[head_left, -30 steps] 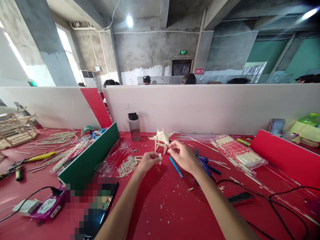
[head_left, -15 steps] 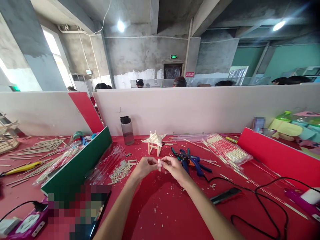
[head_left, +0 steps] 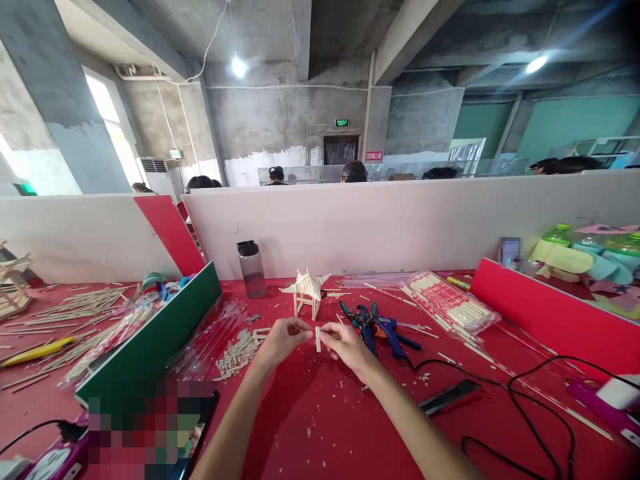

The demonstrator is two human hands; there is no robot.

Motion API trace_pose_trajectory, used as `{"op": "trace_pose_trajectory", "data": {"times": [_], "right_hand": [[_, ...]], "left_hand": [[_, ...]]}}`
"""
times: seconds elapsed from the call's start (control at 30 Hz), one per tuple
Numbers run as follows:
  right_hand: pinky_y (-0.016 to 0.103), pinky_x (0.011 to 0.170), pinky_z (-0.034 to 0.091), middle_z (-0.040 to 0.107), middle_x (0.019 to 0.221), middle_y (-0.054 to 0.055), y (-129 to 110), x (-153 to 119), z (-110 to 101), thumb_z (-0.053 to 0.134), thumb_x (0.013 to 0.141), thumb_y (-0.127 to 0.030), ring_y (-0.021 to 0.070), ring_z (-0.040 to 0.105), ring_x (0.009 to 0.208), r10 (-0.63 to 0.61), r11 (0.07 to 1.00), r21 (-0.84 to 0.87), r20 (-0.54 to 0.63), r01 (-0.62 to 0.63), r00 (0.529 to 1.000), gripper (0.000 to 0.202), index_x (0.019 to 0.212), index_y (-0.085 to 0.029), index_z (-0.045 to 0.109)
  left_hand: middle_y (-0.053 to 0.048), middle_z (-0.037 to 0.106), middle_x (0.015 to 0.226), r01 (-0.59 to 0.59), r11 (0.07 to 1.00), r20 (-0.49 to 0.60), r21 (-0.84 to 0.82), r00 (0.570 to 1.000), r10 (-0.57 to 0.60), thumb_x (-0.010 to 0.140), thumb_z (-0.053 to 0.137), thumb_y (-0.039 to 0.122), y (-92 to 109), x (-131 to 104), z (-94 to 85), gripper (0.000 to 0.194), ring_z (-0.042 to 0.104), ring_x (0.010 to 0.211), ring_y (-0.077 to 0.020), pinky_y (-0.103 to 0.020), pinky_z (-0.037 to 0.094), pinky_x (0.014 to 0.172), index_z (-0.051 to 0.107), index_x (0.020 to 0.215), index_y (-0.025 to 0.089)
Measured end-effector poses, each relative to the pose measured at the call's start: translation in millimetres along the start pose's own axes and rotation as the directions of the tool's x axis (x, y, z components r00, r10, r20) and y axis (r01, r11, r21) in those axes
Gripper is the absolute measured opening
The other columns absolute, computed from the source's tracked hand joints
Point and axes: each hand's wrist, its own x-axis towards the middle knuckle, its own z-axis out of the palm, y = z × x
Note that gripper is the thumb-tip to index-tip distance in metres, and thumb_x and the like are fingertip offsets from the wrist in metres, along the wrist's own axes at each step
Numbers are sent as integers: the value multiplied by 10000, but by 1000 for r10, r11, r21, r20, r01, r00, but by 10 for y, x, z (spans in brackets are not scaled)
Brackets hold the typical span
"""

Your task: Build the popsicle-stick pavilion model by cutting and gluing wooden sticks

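In the middle, my right hand point(head_left: 345, 343) pinches a small bundle of short wooden sticks point(head_left: 318, 339), which stands upright between thumb and fingertips. My left hand point(head_left: 286, 341) is just left of it, its fingertips a small gap away. Its thumb and forefinger are drawn together; whether something tiny is between them I cannot make out. Behind the hands stands a little stick pavilion point(head_left: 307, 293) with a peaked roof and thin legs. A heap of cut stick pieces point(head_left: 237, 357) lies left of my left hand.
Right of my hands lie pliers point(head_left: 365, 319) and a blue glue gun point(head_left: 393, 333) with a trailing black cable point(head_left: 465, 367). A water bottle point(head_left: 251, 270) stands at the back. Packed sticks point(head_left: 450, 300) are at the right. A green divider point(head_left: 150, 340) and a red divider point(head_left: 545, 313) flank the area.
My left fingertips have come away from the stick bundle and moved slightly left. The bundle stays in my right hand. The view has tilted up a little.
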Motion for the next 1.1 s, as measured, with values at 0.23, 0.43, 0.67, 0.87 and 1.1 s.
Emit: {"op": "trace_pose_trajectory", "data": {"times": [0.23, 0.43, 0.67, 0.87, 1.1], "right_hand": [[206, 441, 310, 475, 603, -50, 22, 3, -3, 699, 724, -571, 82, 371, 491, 7, 1000, -2, 10, -7, 1000, 412, 838, -179, 641], [221, 466, 323, 518, 609, -34, 14, 10, -28, 653, 771, -544, 100, 404, 492, -28, 993, -119, 8, 29, 1000, 356, 825, -192, 656], [283, 720, 437, 643, 698, 2, -174, -68, -23, 583, 842, -420, 171, 592, 699, -193, 921, -330, 79, 209, 978, 280, 685, -194, 637], [275, 703, 426, 671, 719, 16, -146, -65, -68, 541, 874, -355, 183, 601, 701, -238, 845, -470, 96, 255, 967, 242, 730, -197, 655], [266, 675, 414, 686, 747, 22, -105, -34, -111, 540, 869, -324, 185, 599, 695, -252, 821, -508, 89, 262, 964, 218, 752, -192, 668]], "left_hand": [[-65, 683, 783, -97, 988, -36, 124, 994, 103, 793, 583, 454, 97, -24, -25, 366, 554, 701, -169, -262, 410, 663, 710, 904, 128], [-42, 670, 733, -64, 924, -206, 378, 967, 152, 821, 560, 396, 74, -23, -64, 263, 561, 660, -171, -252, 387, 615, 674, 810, 159], [-68, 715, 822, -70, 879, -162, 471, 973, 164, 835, 485, 276, 65, -37, -132, 253, 616, 737, -189, -261, 427, 691, 711, 865, 169], [-114, 726, 974, -134, 925, 25, 356, 991, 134, 804, 490, 238, 79, -45, -56, 316, 653, 831, -215, -296, 485, 762, 721, 1005, 160], [-107, 726, 928, -116, 941, 53, 318, 993, 104, 769, 459, 179, 168, -82, -27, 348, 636, 797, -203, -306, 485, 754, 728, 987, 141]]}}
